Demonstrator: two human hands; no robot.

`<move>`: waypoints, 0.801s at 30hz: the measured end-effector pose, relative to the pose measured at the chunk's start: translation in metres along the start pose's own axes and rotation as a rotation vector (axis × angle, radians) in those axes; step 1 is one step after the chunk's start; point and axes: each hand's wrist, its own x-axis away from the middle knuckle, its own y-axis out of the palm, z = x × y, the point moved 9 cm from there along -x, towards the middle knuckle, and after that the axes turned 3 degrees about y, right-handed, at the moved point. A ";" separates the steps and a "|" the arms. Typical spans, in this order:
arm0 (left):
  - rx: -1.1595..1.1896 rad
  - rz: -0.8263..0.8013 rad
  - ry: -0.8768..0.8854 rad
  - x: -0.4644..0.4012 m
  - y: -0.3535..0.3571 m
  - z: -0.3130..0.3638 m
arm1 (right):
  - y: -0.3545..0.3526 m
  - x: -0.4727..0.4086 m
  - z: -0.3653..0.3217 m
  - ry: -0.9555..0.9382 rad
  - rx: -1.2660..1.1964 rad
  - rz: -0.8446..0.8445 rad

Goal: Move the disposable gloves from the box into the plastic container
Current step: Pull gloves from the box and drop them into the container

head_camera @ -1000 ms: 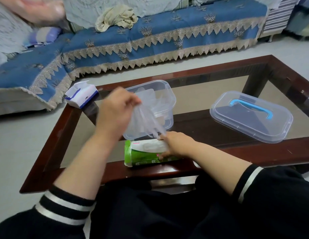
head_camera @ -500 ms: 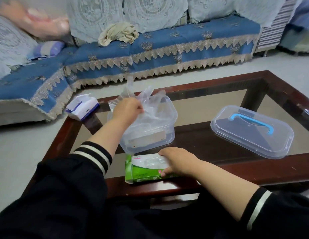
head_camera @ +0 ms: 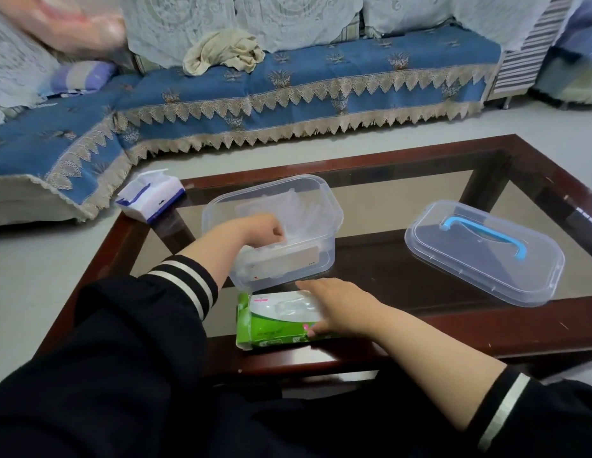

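A green and white glove box (head_camera: 271,322) lies on the near edge of the glass table, its opening showing clear gloves. My right hand (head_camera: 337,305) rests flat on its right end, holding it down. Behind it stands the clear plastic container (head_camera: 324,193), open, with thin transparent disposable gloves (head_camera: 298,216) inside. My left hand (head_camera: 261,231) reaches over the container's near rim and down inside, fingers curled on the gloves.
The container's clear lid (head_camera: 483,252) with a blue handle lies on the table to the right. A white and blue tissue pack (head_camera: 149,196) sits at the table's far left corner. A blue covered sofa (head_camera: 288,94) runs behind.
My left hand pulled gloves up out of the box, carried them over the container, and has now pushed them down inside. My right hand stayed on the box.
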 end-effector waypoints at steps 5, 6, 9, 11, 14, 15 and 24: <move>0.003 0.333 0.022 0.040 -0.047 0.016 | 0.000 0.000 -0.005 0.010 -0.181 0.041; 0.080 0.504 0.062 0.062 -0.058 0.024 | -0.001 -0.001 -0.006 0.020 -0.219 0.090; 0.383 0.819 0.260 0.131 -0.056 0.050 | -0.004 -0.006 -0.005 0.056 -0.207 0.197; 0.515 0.620 0.232 0.139 -0.013 0.052 | -0.001 -0.009 -0.005 0.078 -0.204 0.227; 0.381 0.295 0.101 0.122 0.059 0.037 | -0.003 -0.010 -0.003 0.119 -0.264 0.271; 0.327 0.268 0.076 0.118 0.073 0.030 | -0.005 -0.010 -0.003 0.137 -0.276 0.285; 0.293 0.368 0.029 0.112 0.086 0.021 | -0.011 -0.009 -0.013 0.186 -0.208 0.332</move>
